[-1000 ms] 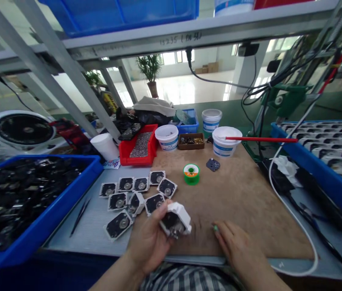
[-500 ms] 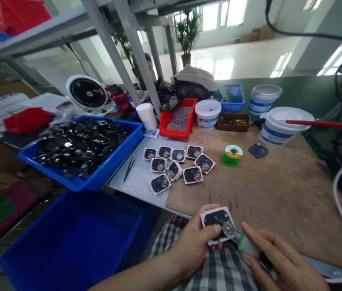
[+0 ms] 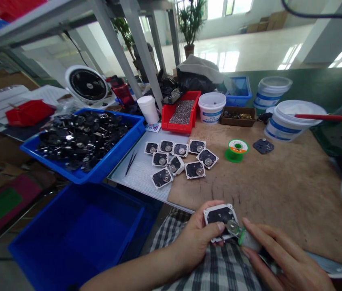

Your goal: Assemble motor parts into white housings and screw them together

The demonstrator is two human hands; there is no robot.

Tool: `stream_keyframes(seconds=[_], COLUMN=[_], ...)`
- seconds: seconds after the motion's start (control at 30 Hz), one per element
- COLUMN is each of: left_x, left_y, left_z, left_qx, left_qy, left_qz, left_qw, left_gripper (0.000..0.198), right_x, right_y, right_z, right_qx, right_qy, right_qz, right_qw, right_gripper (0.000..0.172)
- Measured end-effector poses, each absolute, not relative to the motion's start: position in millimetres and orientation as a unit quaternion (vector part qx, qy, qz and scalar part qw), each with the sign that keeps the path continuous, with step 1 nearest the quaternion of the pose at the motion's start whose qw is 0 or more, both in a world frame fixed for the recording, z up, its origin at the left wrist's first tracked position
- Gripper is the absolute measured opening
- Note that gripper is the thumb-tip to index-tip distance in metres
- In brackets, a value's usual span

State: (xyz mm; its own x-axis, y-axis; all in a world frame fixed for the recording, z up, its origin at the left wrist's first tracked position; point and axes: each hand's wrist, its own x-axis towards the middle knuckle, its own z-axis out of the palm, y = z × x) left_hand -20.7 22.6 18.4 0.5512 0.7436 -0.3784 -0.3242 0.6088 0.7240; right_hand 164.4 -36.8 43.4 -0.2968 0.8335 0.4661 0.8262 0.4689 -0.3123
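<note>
My left hand (image 3: 195, 239) is wrapped round a white-framed black gear housing (image 3: 218, 215), its thumb on the top face. A round metal gear (image 3: 233, 227) sits at the housing's right corner. My right hand (image 3: 286, 258) grips a pale grey tool (image 3: 250, 242) with a green collar between thumb and fingers. The tool's front end meets the housing's right edge beside the gear; its tip is hidden. Both hands are above my lap, at the table's front edge. Several similar housings (image 3: 195, 170) lie grouped on the table.
A blue tray (image 3: 122, 151) of black parts stands left, above a large blue bin (image 3: 76, 230). Tweezers (image 3: 130, 163), a green spool (image 3: 236, 150) and a black plate (image 3: 263, 146) lie on the table. Behind are a red bin (image 3: 184, 113) and white buckets (image 3: 211, 107).
The tool has moved closer against the housing's corner, and its metal tip, visible before, is now hidden. The housing is still in my left hand. The whole view has shifted slightly.
</note>
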Motion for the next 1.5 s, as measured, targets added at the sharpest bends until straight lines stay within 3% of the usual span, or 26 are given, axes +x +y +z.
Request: stream_keyframes(seconds=[0.4,0.57,0.77,0.9,1.5], left_x=[-18,-17,-14,-15,-17], left_y=[24,26,26,25,22], left_z=[27,30,38,38,40], left_qx=[0.334,0.343,0.359,0.361,0.41], left_qy=[0.367,0.376,0.391,0.386,0.405], left_qz=[0.301,0.304,0.31,0.307,0.29], left_qw=[0.814,0.805,0.789,0.791,0.764], left_gripper=[0.04,0.044,0.046,0.046,0.041], right_x=[165,166,165,162,160], right_y=[-46,-47,-48,-47,-41], right_z=[39,41,43,37,41], right_qx=[-0.553,-0.56,-0.624,-0.635,-0.645], right_qy=[-0.79,-0.771,-0.639,-0.588,-0.63], right_qz=[0.051,0.067,0.343,0.424,0.337], right_qw=[0.261,0.295,0.291,0.265,0.27], right_gripper=[0.037,0.036,0.018,0.025,0.022])
